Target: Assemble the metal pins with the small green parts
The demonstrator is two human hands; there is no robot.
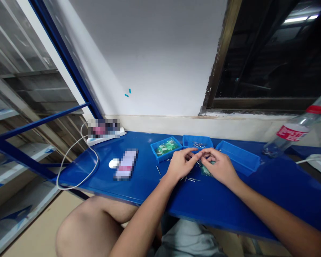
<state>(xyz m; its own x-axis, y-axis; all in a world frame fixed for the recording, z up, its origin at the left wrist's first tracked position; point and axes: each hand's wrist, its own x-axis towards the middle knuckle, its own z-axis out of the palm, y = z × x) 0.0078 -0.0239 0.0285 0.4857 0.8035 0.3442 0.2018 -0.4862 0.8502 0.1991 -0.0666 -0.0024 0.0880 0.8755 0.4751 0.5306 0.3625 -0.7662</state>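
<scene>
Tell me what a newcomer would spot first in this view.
The left hand and right hand meet at the centre of the glossy blue bench top, just above a small green circuit board. Behind them, a blue plastic tray holds green circuit boards. At far right, a clear plastic bottle with a red label catches the eye.

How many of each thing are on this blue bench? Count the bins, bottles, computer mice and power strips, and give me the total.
Blue plastic parts bins: 3
Clear plastic bottle: 1
White computer mouse: 1
White power strip: 1
Total: 6
</scene>
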